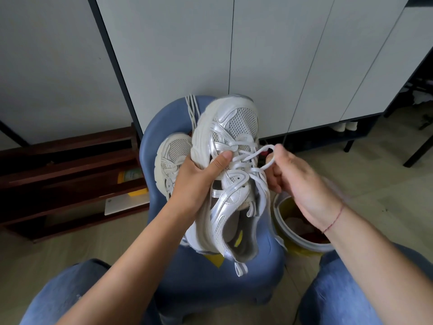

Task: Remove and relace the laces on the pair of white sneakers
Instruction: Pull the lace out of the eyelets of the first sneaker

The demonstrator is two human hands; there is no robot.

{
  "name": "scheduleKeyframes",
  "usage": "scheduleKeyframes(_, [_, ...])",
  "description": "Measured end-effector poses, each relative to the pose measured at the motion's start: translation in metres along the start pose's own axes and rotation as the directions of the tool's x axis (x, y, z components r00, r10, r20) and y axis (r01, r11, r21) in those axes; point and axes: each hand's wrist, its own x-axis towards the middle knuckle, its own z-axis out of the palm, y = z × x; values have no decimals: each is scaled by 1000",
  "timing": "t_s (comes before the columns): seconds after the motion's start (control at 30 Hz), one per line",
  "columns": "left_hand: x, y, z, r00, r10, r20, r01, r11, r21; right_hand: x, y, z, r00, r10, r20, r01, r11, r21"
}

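Observation:
A white and silver sneaker (230, 137) is held up over a blue chair (201, 273), toe pointing away. My left hand (199, 181) grips its left side, thumb pressed on the upper by the eyelets. My right hand (297, 181) pinches a loop of the white lace (262, 153) pulled out to the right of the eyelets. The second sneaker (171, 158) lies on the chair seat behind my left hand, partly hidden. A loose white lace (192, 111) hangs over the chair's back edge.
White cabinet doors (269, 66) stand behind the chair. A dark wooden low shelf (65, 174) is on the left. A white bucket (302, 233) sits on the floor to the right, under my right wrist. My knees in blue jeans (70, 292) frame the chair.

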Motion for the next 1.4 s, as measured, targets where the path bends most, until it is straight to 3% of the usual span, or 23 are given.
scheduleKeyframes(0.07, [0, 0, -1, 1000, -4, 4, 4, 1000, 5, -2, 2, 5, 999, -29, -39, 20, 979, -203])
scheduleKeyframes(0.1, [0, 0, 0, 1000, -4, 11, 3, 1000, 16, -2, 2, 6, 997, -39, -69, 23, 976, -218])
scheduleKeyframes(0.2, [-1, 1, 1, 1000, 5, 13, -6, 999, 36, 3, 7, 6, 998, -50, -49, 49, 998, -31])
scheduleKeyframes(0.3, [-2, 2, 2, 1000, -6, 24, 5, 999, 33, 4, 8, 5, 999, 30, -20, -23, 960, 280])
scheduleKeyframes(0.37, [-3, 3, 2, 999, -17, 36, 16, 1000, 19, 4, 1, -1, 997, 80, 19, -79, 864, 498])
scheduleKeyframes(0.43, [-2, 3, 1, 999, -19, 30, 19, 1000, 11, 6, -5, -13, 988, 120, 94, -151, 686, 712])
scheduleKeyframes(0.5, [-2, 4, 1, 1000, -12, 19, 12, 1000, 8, 9, -7, -20, 981, 129, 145, -192, 523, 830])
scheduleKeyframes(0.53, [-1, 3, 1, 1000, -9, 12, 8, 1000, 12, 10, -6, -19, 980, 135, 144, -193, 509, 839])
scheduleKeyframes(0.6, [-1, 2, 1, 1000, -13, 0, 13, 1000, 21, 9, -2, -15, 984, 165, 63, -159, 675, 720])
scheduleKeyframes(0.67, [-1, 1, 1, 1000, -22, -8, 23, 1000, 22, 4, 1, -6, 995, 90, -31, -74, 933, 351])
scheduleKeyframes(0.7, [-1, 1, 1, 1000, -24, -10, 24, 1000, 17, 1, 1, -2, 999, 32, -25, -29, 992, 121])
scheduleKeyframes(0.77, [-2, 2, 1, 1000, -23, -8, 23, 1000, 18, -1, 3, 3, 1000, -22, -17, 18, 983, -182])
scheduleKeyframes(0.83, [-2, 2, 2, 1000, -15, 0, 15, 1000, 23, 0, 6, 4, 994, -66, -84, 44, 968, -246])
scheduleKeyframes(0.9, [-2, 2, 3, 1000, -12, 7, 12, 1000, 19, 3, 8, 4, 994, -90, -69, 76, 980, -182])
scheduleKeyframes(1.03, [-3, 2, 3, 999, -27, 36, 27, 1000, 10, 0, 3, 5, 995, 15, -97, 14, 956, 293])
scheduleKeyframes(1.13, [-2, 3, 2, 998, -43, 38, 43, 999, 0, 2, -10, -6, 996, 91, -6, -62, 733, 678])
scheduleKeyframes(1.23, [-2, 3, 0, 998, -58, 22, 58, 998, -13, 9, -11, -19, 986, 163, 28, -110, 520, 847])
scheduleKeyframes(1.3, [-2, 1, -1, 998, -66, 13, 66, 998, -17, 10, -5, -18, 970, 243, 5, -152, 590, 793])
scheduleKeyframes(1.4, [-1, 1, -1, 997, -71, 5, 71, 997, -18, 7, 4, -5, 968, 245, -57, -193, 867, 460])
